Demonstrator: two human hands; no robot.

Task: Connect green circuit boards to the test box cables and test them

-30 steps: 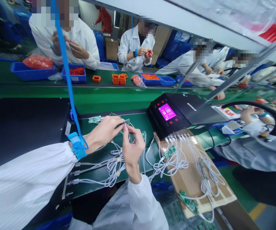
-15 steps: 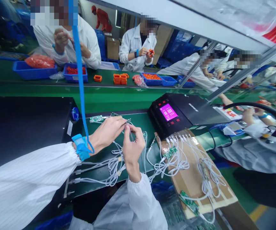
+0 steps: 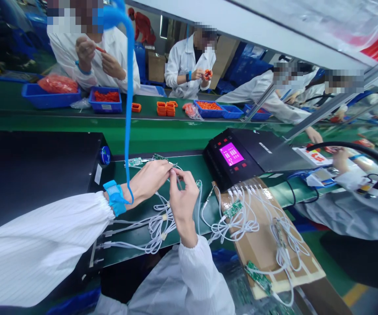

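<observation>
My left hand (image 3: pixel 151 178) wears a blue wrist strap (image 3: pixel 115 197) and is closed on a small circuit board (image 3: pixel 175 166), seen nearly edge-on. My right hand (image 3: pixel 184 197) pinches at the near end of that board, apparently on a white cable's plug; the fingers mostly hide the contact. Both hands meet above the green work surface (image 3: pixel 123 256). Just beyond the left hand lie a green circuit board (image 3: pixel 134 162) and a second one (image 3: pixel 159 157). Bundled white cables (image 3: pixel 158 223) rest below the hands.
A black box with a pink screen (image 3: pixel 231 154) stands to the right, with white cables plugged in. Cardboard (image 3: pixel 257 245) beneath it carries cables and a circuit board (image 3: pixel 257 276). Another black box (image 3: pixel 41 170) sits left. Co-workers handle orange parts across the line, near blue bins (image 3: pixel 51 97).
The blue strap cord has swung to the right. My hands have barely moved and stay together at the board. The co-worker at far left now shows an orange part between the hands.
</observation>
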